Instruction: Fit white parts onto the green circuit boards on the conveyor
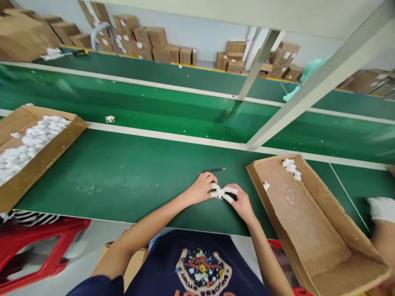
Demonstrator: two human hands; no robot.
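Note:
Between my two hands is a small white part (219,193) with a bit of green and yellow at its lower edge; its exact kind is too small to make out. My left hand (204,188) pinches it from the left, with white finger covers on its fingertips. From the right, my right hand (240,200) grips the same part with covered thumb and fingers. Just beyond my left hand, a thin dark tool like tweezers (212,170) lies on the green work surface (132,172).
At left stands a cardboard tray (46,164) heaped with white parts (37,137). Another cardboard tray (308,222) on the right holds several white pieces (291,168). A small part (110,119) sits on the conveyor belt. A metal post (296,94) rises behind; another person's gloved hand (382,209) shows far right.

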